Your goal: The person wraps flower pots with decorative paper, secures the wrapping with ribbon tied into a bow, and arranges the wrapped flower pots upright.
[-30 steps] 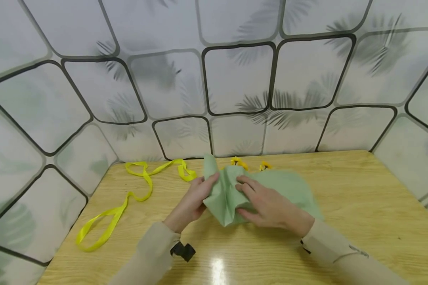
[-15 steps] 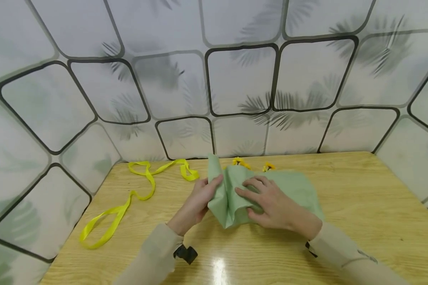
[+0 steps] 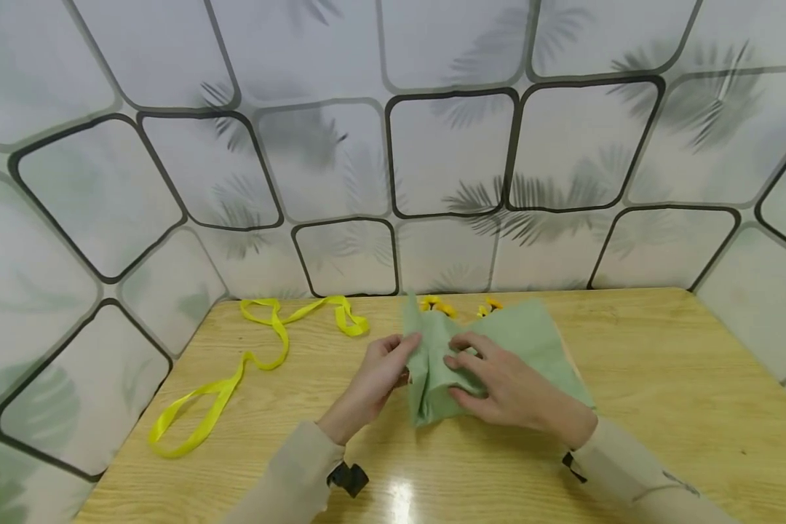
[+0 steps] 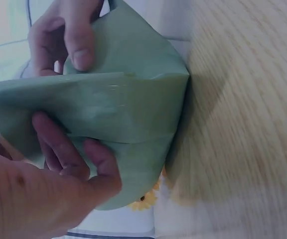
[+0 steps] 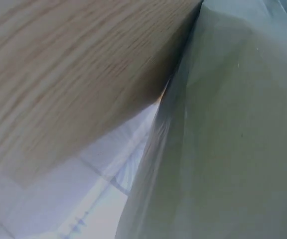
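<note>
A soft green sheet of wrapping paper (image 3: 530, 335) lies creased and folded over at the middle of the table. My left hand (image 3: 375, 375) holds its upright left fold, thumb at the edge; the left wrist view shows the fingers bent under the fold (image 4: 108, 109). My right hand (image 3: 514, 386) grips the gathered paper from the right with bent fingers and thumb. Yellow flowers (image 3: 437, 306) peek out behind the sheet, and another bloom (image 3: 490, 306) stands to their right. In the right wrist view the paper (image 5: 233, 139) hides the right hand.
A bright yellow ribbon (image 3: 239, 367) winds loosely over the left side of the wooden table (image 3: 668, 364). Patterned white walls (image 3: 452, 160) close in the back and both sides. A tan edge (image 3: 568, 349) shows along the sheet's right side.
The left fold has narrowed and shifted slightly right, with the left hand following. The back right of the sheet has risen, baring the tan edge. The right hand stays on the paper.
</note>
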Demonstrator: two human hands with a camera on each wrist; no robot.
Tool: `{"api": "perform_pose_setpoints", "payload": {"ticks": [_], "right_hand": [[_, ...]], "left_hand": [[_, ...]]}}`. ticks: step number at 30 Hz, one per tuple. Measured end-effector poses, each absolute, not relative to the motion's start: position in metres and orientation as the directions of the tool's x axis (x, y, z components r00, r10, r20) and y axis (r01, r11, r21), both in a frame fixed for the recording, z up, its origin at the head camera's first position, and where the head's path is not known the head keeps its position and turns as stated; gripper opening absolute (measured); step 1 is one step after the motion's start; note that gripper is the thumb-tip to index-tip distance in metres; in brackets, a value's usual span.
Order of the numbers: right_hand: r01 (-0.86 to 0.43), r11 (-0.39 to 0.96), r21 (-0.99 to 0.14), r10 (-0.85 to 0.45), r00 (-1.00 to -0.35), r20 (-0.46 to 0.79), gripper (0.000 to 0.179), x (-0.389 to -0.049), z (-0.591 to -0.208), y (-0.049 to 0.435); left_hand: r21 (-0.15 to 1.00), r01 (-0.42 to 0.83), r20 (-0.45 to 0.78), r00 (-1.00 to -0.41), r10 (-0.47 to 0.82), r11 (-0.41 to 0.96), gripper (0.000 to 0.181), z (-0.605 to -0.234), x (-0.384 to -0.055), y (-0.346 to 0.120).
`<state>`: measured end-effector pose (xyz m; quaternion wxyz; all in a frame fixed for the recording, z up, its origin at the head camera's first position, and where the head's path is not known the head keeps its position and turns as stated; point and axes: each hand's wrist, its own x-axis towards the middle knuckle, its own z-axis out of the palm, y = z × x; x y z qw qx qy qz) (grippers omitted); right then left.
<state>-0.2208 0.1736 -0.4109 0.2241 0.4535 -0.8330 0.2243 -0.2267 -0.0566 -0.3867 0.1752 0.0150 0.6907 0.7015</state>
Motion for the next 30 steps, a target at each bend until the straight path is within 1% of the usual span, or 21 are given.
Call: {"api": "perform_pose_setpoints", "payload": {"ticks": [2,4,7,9,11,15,17,21,24,27,30], "right_hand": [[-0.856,0.482,-0.186,-0.649,-0.491,0.581,0.030,-0.220,-0.410,0.175],[-0.855,0.473,-0.211,-0.644,-0.499,0.579,0.028,-0.219,-0.410,0.177],[-0.846,0.472,-0.249,-0.642,-0.524,0.560,0.028,-0.217,-0.408,0.180],[-0.836,0.469,-0.287,-0.642,-0.545,0.540,0.031,-0.217,-0.407,0.182],[-0.828,0.464,-0.316,-0.644,-0.560,0.521,0.034,-0.216,-0.407,0.183],[-0.811,0.440,-0.386,-0.640,-0.584,0.499,0.037,-0.216,-0.407,0.188],[-0.794,0.423,-0.437,-0.629,-0.604,0.488,0.035,-0.215,-0.408,0.191],[-0.713,0.407,-0.570,-0.581,-0.684,0.441,0.024,-0.213,-0.409,0.195],[-0.668,0.417,-0.616,-0.525,-0.731,0.437,0.020,-0.212,-0.407,0.195],[-0.688,0.462,-0.560,-0.464,-0.725,0.509,0.023,-0.210,-0.404,0.190],[-0.734,0.516,-0.442,-0.442,-0.670,0.597,0.030,-0.210,-0.401,0.185]], "left_hand": [[0.982,-0.184,-0.188,-0.940,0.284,0.042,0.048,-0.389,-0.226,-0.056],[0.991,-0.107,-0.129,-0.940,0.316,0.087,0.049,-0.391,-0.225,-0.056],[0.970,0.076,-0.013,-0.932,0.362,0.231,0.036,-0.393,-0.224,-0.057],[0.921,0.211,0.071,-0.917,0.393,0.327,0.030,-0.394,-0.223,-0.057],[0.853,0.322,0.137,-0.898,0.418,0.411,0.031,-0.395,-0.222,-0.057],[0.732,0.469,0.229,-0.852,0.470,0.495,0.035,-0.397,-0.224,-0.056],[0.680,0.511,0.244,-0.834,0.496,0.526,0.038,-0.396,-0.224,-0.056],[0.612,0.559,0.231,-0.803,0.549,0.560,0.046,-0.395,-0.224,-0.056],[0.586,0.565,0.197,-0.794,0.574,0.581,0.057,-0.394,-0.223,-0.056],[0.528,0.587,0.181,-0.784,0.593,0.614,0.073,-0.393,-0.222,-0.054],[0.452,0.626,0.203,-0.766,0.610,0.636,0.083,-0.393,-0.221,-0.051]]}}
